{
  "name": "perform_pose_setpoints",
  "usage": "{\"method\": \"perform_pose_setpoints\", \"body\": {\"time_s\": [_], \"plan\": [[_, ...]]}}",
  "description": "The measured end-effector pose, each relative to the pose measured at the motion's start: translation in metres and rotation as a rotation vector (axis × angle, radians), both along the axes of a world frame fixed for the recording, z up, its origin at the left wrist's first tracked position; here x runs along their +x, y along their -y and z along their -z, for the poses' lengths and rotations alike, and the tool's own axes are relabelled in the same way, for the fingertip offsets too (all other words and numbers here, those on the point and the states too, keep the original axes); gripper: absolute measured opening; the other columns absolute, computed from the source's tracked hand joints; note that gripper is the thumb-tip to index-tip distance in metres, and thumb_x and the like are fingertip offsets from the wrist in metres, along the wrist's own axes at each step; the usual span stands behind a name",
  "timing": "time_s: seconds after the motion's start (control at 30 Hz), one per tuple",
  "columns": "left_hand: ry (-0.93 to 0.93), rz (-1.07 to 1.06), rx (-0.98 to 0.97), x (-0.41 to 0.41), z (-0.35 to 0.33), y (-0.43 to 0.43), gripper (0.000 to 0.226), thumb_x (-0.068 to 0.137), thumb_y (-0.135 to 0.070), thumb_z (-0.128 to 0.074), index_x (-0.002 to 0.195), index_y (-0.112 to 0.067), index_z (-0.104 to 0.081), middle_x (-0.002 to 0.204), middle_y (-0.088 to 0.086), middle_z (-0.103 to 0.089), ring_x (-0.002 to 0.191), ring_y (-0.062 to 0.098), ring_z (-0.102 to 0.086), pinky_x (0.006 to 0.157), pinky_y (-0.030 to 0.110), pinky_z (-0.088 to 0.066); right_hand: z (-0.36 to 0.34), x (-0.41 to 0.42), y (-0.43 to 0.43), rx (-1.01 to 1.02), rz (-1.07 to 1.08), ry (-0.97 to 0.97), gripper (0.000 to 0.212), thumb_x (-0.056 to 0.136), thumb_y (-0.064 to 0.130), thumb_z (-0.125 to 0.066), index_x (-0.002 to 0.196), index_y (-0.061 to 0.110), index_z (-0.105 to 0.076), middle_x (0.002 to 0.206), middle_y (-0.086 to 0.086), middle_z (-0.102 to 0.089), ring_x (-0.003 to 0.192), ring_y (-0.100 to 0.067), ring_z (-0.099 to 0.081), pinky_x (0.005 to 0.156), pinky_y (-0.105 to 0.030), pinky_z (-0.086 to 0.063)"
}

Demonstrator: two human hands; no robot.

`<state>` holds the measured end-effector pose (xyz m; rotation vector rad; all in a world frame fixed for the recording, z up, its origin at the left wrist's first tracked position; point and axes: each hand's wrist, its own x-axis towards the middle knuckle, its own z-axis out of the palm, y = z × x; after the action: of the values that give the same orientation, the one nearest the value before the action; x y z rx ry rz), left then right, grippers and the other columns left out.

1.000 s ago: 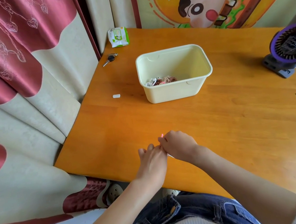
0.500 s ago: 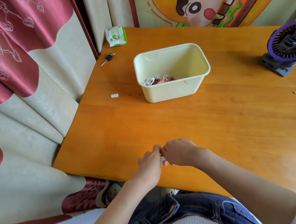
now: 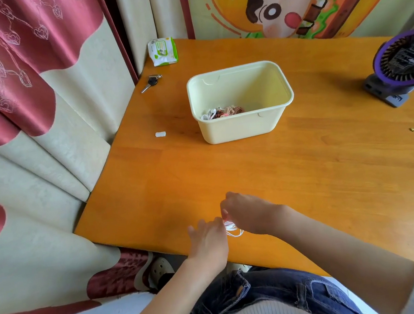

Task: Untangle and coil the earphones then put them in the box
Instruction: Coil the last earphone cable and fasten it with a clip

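White earphones [image 3: 232,229] show as small cable loops between my two hands, just above the near edge of the wooden table [image 3: 309,168]. My right hand [image 3: 249,212] pinches the cable from above. My left hand [image 3: 208,237] holds the loops from the left with its thumb and forefinger, the other fingers loose. A pale yellow box [image 3: 244,127] stands farther back in the middle of the table, with several coiled earphones [image 3: 222,112] lying in its near left corner.
A wet-wipes pack [image 3: 162,51] and a key [image 3: 150,82] lie at the table's far left corner. A small white piece [image 3: 160,134] lies left of the box. A purple fan [image 3: 404,65] stands at the right edge. Curtains hang at the left.
My hands stayed together at the near edge. White cable loops now show between them, where before only a pink tip peeked out above the right hand.
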<state>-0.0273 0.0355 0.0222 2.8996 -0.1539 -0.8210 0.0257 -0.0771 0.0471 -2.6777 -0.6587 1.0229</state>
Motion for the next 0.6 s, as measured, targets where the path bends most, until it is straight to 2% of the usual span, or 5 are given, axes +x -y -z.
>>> {"method": "perform_pose_setpoints", "body": {"time_s": [0.07, 0.17, 0.3, 0.47, 0.6], "plan": [[-0.007, 0.004, 0.038, 0.0, 0.001, 0.002, 0.036, 0.086, 0.008, -0.035, 0.115, -0.011, -0.044, 0.11, 0.007, -0.055, 0.11, 0.026, -0.043, 0.086, 0.038, -0.028, -0.005, 0.0, -0.003, -0.056, -0.026, 0.093, 0.02, 0.096, 0.009, -0.047, 0.112, 0.01, -0.058, 0.115, -0.01, -0.054, 0.098, -0.028, -0.059, 0.066, -0.029, -0.04], [-0.022, -0.016, 0.016, 0.005, 0.003, 0.003, 0.041, 0.09, 0.003, -0.033, 0.126, -0.014, -0.043, 0.122, 0.004, -0.052, 0.112, 0.027, -0.043, 0.093, 0.042, -0.029, -0.013, -0.001, -0.01, -0.115, -0.031, 0.203, 0.006, 0.094, 0.014, -0.054, 0.095, 0.009, -0.058, 0.101, -0.009, -0.061, 0.079, -0.024, -0.056, 0.05, -0.025, -0.035], [-0.067, -0.248, -0.153, 0.026, 0.009, -0.01, 0.029, 0.097, -0.009, -0.03, 0.122, -0.011, -0.045, 0.123, 0.008, -0.057, 0.109, 0.03, -0.052, 0.088, 0.039, -0.036, -0.014, -0.007, -0.011, 0.006, 0.141, 0.159, 0.018, 0.096, 0.013, -0.048, 0.079, 0.011, -0.05, 0.088, -0.011, -0.057, 0.072, -0.026, -0.048, 0.048, -0.029, -0.035], [-0.055, -0.484, -0.406, 0.049, 0.004, -0.017, 0.023, 0.097, -0.009, -0.033, 0.087, -0.012, -0.053, 0.101, 0.013, -0.062, 0.097, 0.031, -0.057, 0.064, 0.032, -0.034, 0.0, -0.024, -0.003, 0.399, 0.533, 0.028, 0.022, 0.098, 0.025, -0.044, 0.1, 0.009, -0.059, 0.071, -0.008, -0.059, 0.059, -0.025, -0.055, 0.06, -0.04, -0.051], [-0.149, -0.587, -0.627, 0.051, 0.003, -0.012, 0.033, 0.099, -0.014, -0.031, 0.073, -0.021, -0.05, 0.093, 0.009, -0.059, 0.089, 0.026, -0.055, 0.07, 0.032, -0.041, 0.013, -0.03, 0.005, 0.62, 0.767, -0.113, 0.014, 0.098, 0.02, -0.045, 0.104, 0.01, -0.052, 0.059, 0.001, -0.052, 0.037, -0.007, -0.045, 0.043, -0.023, -0.043]]}}
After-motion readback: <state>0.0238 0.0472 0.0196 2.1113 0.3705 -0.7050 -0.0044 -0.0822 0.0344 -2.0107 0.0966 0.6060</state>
